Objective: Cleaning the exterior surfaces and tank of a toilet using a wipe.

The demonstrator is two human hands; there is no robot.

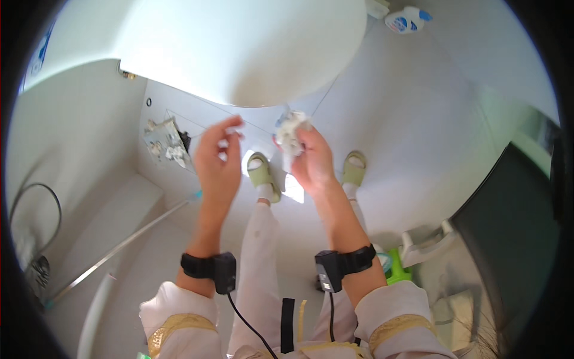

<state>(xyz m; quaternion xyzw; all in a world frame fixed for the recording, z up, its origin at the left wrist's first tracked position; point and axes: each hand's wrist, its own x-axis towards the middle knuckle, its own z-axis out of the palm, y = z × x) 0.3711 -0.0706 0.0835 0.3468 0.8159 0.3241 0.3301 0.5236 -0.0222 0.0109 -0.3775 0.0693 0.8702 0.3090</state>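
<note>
My right hand point(314, 158) is closed round a crumpled white wad point(290, 133) that looks like tissue or thin cloth, with a bluish patch at its far end. Level with it on the left, my left hand point(214, 152) has its fingers loosely bent and apart, a little blurred, and nothing shows in them. Both hands are raised above the floor. Just beyond them is the rounded front of a large white basin or bowl-like fixture point(263, 72); neither hand touches it.
Left on the tiled floor lies a flat silvery sheet point(164, 140) with crumpled white scraps. A long pole point(125, 245) leans at the left. A white bottle with blue cap point(406, 21) stands far right. A dark panel point(508, 221) and green object point(397, 268) are at the right.
</note>
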